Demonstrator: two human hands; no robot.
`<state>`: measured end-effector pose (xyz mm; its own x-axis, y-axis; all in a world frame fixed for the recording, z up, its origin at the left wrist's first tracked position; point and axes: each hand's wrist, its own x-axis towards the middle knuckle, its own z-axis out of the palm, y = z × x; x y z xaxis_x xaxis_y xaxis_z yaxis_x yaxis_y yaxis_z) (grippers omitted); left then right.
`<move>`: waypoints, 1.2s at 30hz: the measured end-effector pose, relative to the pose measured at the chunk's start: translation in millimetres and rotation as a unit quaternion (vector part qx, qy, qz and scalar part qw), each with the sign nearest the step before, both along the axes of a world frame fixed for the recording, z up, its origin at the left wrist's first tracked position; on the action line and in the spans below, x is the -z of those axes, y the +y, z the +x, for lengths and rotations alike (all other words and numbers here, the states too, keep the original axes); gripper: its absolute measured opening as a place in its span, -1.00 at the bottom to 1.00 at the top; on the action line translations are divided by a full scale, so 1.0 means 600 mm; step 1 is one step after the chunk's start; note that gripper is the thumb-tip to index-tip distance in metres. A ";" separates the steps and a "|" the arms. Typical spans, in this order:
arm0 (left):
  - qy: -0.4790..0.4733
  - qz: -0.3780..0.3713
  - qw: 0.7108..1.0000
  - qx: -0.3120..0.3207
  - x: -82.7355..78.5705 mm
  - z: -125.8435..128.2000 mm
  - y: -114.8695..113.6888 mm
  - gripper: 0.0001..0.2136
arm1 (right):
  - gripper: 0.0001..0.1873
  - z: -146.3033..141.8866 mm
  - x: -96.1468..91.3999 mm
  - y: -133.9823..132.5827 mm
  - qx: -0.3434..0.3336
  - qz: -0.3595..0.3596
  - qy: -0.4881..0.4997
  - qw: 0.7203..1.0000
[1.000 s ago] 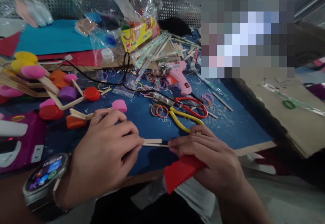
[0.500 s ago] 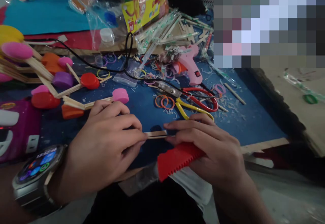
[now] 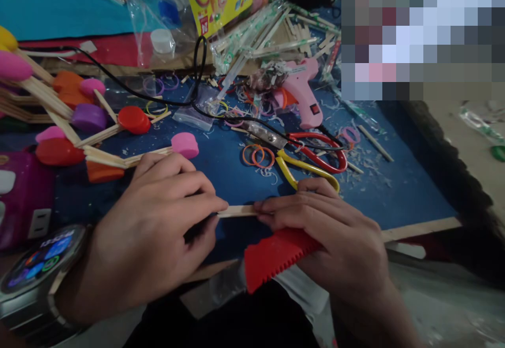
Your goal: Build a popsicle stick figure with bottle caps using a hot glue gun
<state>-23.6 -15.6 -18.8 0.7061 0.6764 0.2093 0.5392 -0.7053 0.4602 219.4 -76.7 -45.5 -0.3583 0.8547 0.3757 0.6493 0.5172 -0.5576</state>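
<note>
Both hands pinch one thin wooden stick (image 3: 235,211) just above the blue mat (image 3: 394,190). My left hand (image 3: 158,227), with a watch (image 3: 37,269) on its wrist, holds the stick's left end between thumb and fingers. My right hand (image 3: 331,237) holds the right end and also keeps a red ridged handle (image 3: 272,256) tucked under its palm. Just beyond the right hand lie yellow-handled pliers (image 3: 303,169) and red-handled scissors (image 3: 315,151).
A pink glue gun (image 3: 305,95) with a black cord (image 3: 189,101) lies at mid-mat among rubber bands (image 3: 258,154) and shavings. At the left stands a stick structure with coloured caps (image 3: 130,119). Plastic bags and bundled sticks (image 3: 252,38) crowd the back. A purple box (image 3: 23,195) sits far left.
My two hands have drawn closer along the stick, so less of it shows between them. The view has tilted downward a little.
</note>
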 end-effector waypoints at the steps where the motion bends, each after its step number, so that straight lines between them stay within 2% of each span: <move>1: 0.000 0.005 1.000 0.000 0.000 0.000 0.000 -0.79 | -0.73 0.000 0.000 -0.001 0.000 -0.001 0.001 1.000; 12: 0.001 0.006 1.000 0.010 -0.005 0.002 0.003 -0.77 | -0.70 -0.001 0.000 -0.004 0.031 -0.010 -0.007 0.999; 22: -0.003 -0.007 1.000 0.006 -0.004 0.000 0.004 -0.78 | -0.70 -0.003 0.001 -0.003 0.029 -0.015 0.003 0.999; 32: 0.020 0.031 0.999 0.010 -0.002 -0.004 0.010 -0.76 | -0.65 -0.008 -0.003 0.012 0.025 0.001 -0.014 1.000; 36: 0.024 0.035 0.999 0.013 0.001 -0.005 0.015 -0.77 | -0.70 -0.008 -0.005 0.016 0.020 -0.002 -0.004 1.000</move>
<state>-26.7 -6.9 -19.5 0.7335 0.6429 0.2206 0.5408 -0.7486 0.3835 214.5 -67.0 -42.4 -0.3262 0.8701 0.3695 0.6740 0.4881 -0.5545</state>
